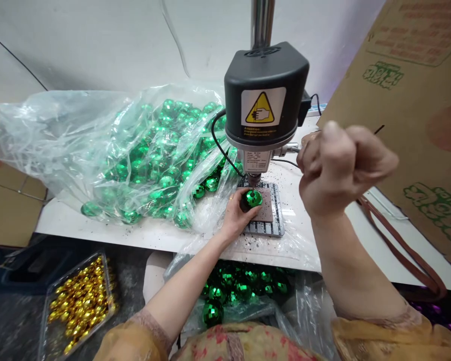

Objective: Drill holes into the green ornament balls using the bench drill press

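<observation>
Well to the left of our left hand and lower down, we see gold balls (83, 296) in a clear tray (56, 338); nothing shows them having a part in the present work. Nearer, just left of and beyond that hand, a plastic bag (60, 135) lies spread over many green balls (165, 150). Our left hand (236, 215) is curled narrow, thumb and fingers around one green ball (254, 198), which sits at its fingertips on a brown board (266, 213), directly under the chuck (253, 179) of a drill press (265, 75). A dark spot marks the ball's top, but we cannot tell whether it is a finished hole, so we judge this piece to be midway. Below the left hand, at our lap, lies a second heap of green balls (244, 288); which heap is done and which is waiting, we cannot say. Dark specks (285, 183) scattered right of the hand suggest to us that plenty has been drilled. Our right hand (336, 165) is closed in a fist, apparently around the metal lever (291, 148), with a carton (406, 125) to its right.
</observation>
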